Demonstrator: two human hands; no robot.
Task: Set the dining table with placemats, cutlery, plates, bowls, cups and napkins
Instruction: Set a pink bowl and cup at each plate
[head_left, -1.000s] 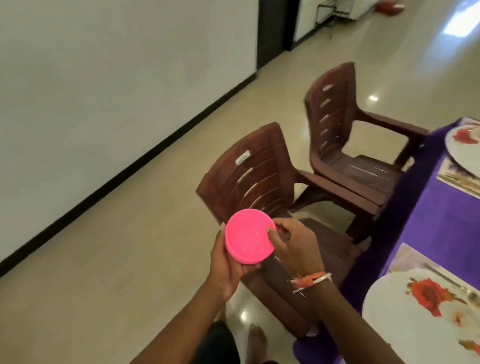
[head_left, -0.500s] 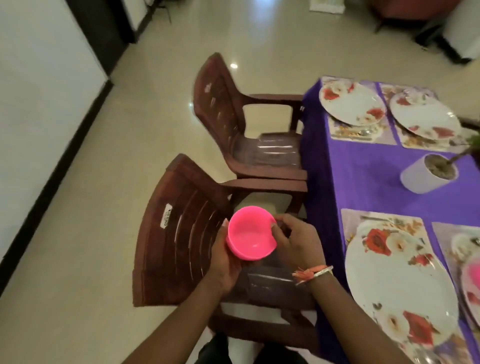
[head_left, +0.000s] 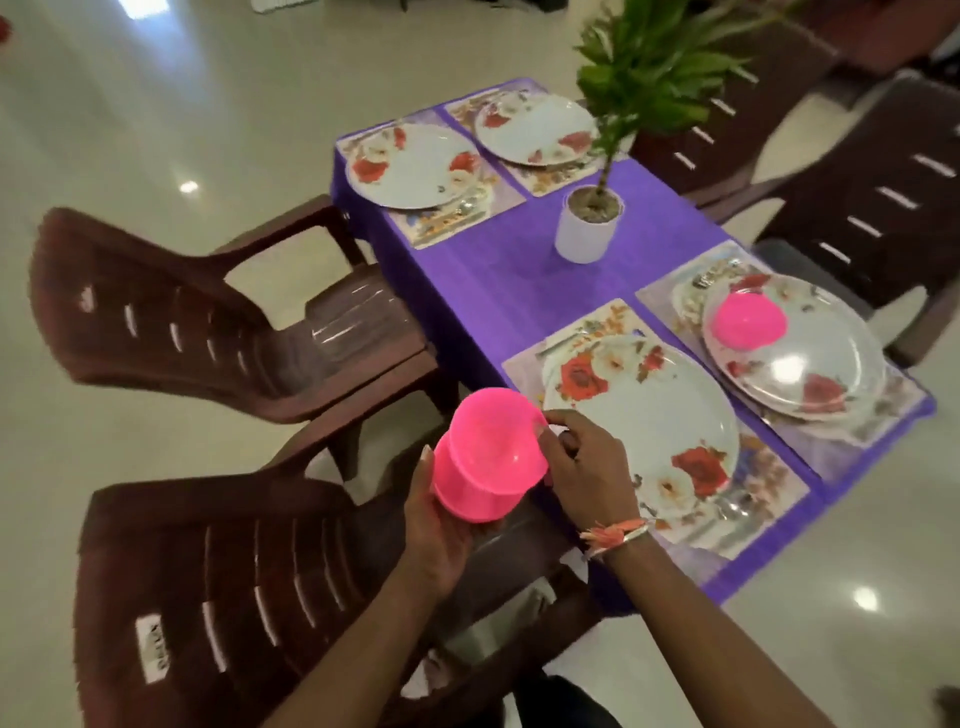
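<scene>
Floral plates (head_left: 415, 166): four, one per placemat. Placemats (head_left: 452, 228): four. Pink bowls (head_left: 748, 322): three visible, one on a plate, two held as a stack. Brown plastic chairs (head_left: 156, 322): four. Potted plant (head_left: 587, 228): one.

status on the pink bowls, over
Left hand holds pink bowl stack, right hand pinches top bowl. Near plate bare, nothing blocking it.

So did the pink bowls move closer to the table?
Yes. The pink bowls have shifted from over the chair toward the table, now at the edge of the nearest plate.
</scene>
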